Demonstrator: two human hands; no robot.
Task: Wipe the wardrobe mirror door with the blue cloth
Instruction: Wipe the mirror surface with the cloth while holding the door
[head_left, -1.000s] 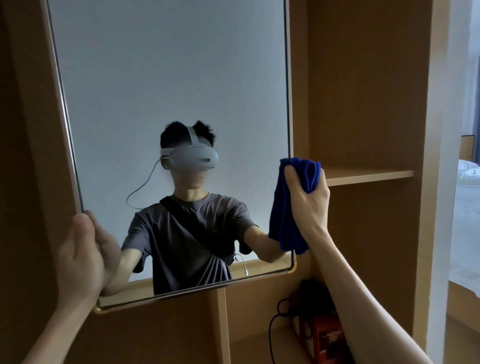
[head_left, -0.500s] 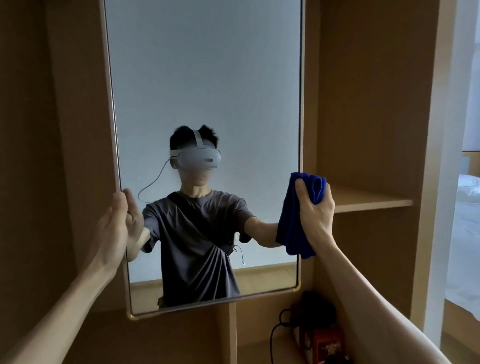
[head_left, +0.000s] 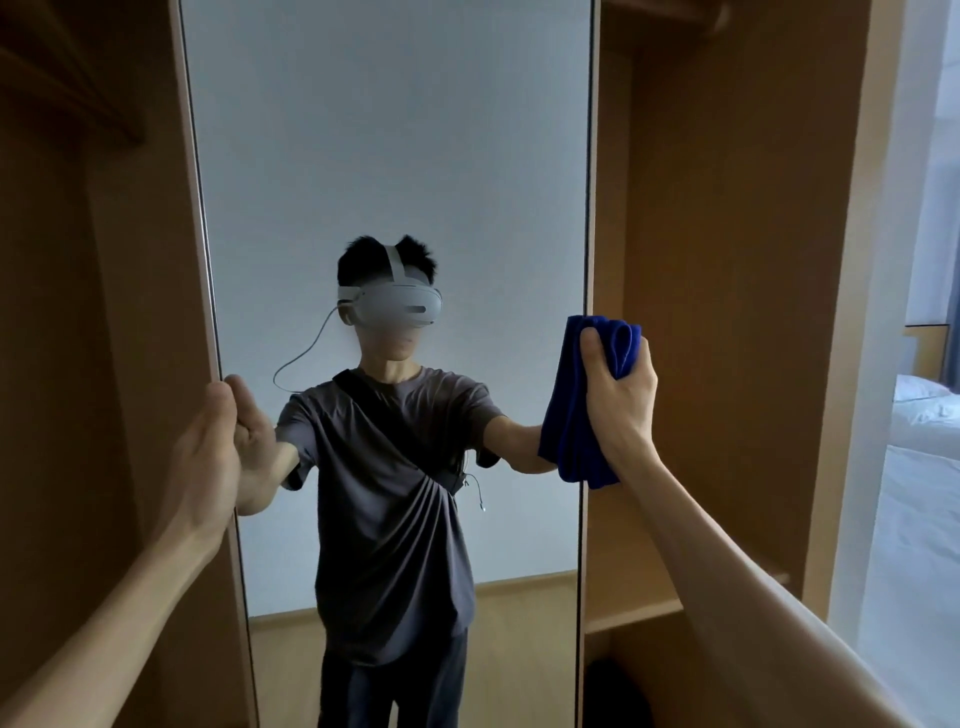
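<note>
The tall wardrobe mirror door (head_left: 395, 156) fills the middle of the view and reflects a person wearing a headset. My left hand (head_left: 208, 457) grips the mirror's left edge at mid height, fingers wrapped around the frame. My right hand (head_left: 621, 395) is closed on a bunched blue cloth (head_left: 576, 415), which hangs against the mirror's right edge. The cloth's lower part drapes below my palm.
Open wooden wardrobe compartments stand on both sides, with a shelf (head_left: 634, 616) low on the right and a dark object (head_left: 605, 691) beneath it. A wooden side panel (head_left: 841, 312) stands further right. Beyond it lies a bed with white bedding (head_left: 924, 415).
The view has tilted up and moved closer, so the mirror's bottom edge has left the frame. My left hand slid higher along the left edge. My right hand still holds the cloth at the right edge.
</note>
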